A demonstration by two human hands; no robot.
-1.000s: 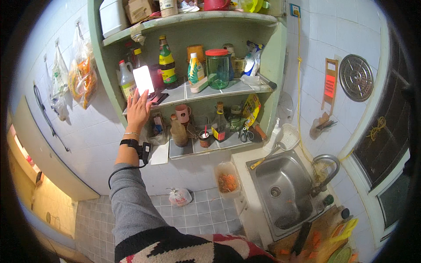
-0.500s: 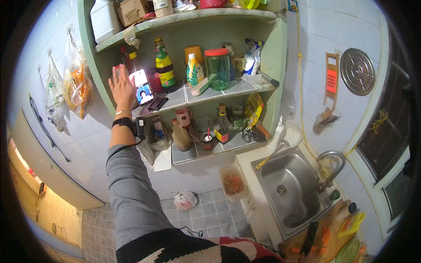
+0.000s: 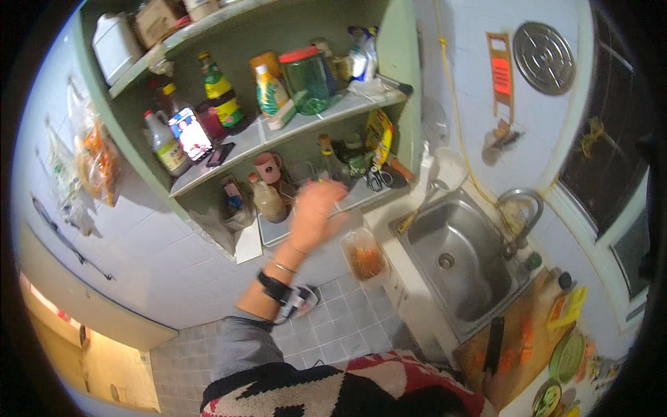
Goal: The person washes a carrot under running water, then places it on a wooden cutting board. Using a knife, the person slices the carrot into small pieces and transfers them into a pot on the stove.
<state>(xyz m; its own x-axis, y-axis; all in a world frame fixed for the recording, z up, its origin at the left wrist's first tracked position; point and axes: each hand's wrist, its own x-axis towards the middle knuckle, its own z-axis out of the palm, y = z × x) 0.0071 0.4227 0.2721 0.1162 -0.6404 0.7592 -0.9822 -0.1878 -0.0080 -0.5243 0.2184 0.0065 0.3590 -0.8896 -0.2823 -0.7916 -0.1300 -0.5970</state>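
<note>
My left hand (image 3: 316, 215) reaches out in front of the lower shelf, blurred by motion. Its thumb stands apart from the fingers, and nothing shows in it. A black band (image 3: 275, 285) is around the wrist. Beside the hand on that shelf are a squat brown bottle (image 3: 268, 200) and a pink mug (image 3: 267, 167). Behind the fingers, a dark sauce bottle (image 3: 333, 163) is partly covered. Scissors (image 3: 379, 178) lie to the right of it. On the shelf above, a lit phone (image 3: 190, 135) leans against bottles. My right hand cannot be made out.
At right, a steel sink (image 3: 445, 260) has a curved tap (image 3: 531, 201). A cutting board (image 3: 521, 330) near me bears a black-handled tool (image 3: 494, 344) and orange pieces. A plastic tub (image 3: 363, 256) with orange scraps stands left of the counter. Bags (image 3: 97, 163) hang on the left wall.
My left hand has moved from beside the phone down and right, to the front of the lower shelf. A bottle left of the phone is now uncovered. The whole view has tilted.
</note>
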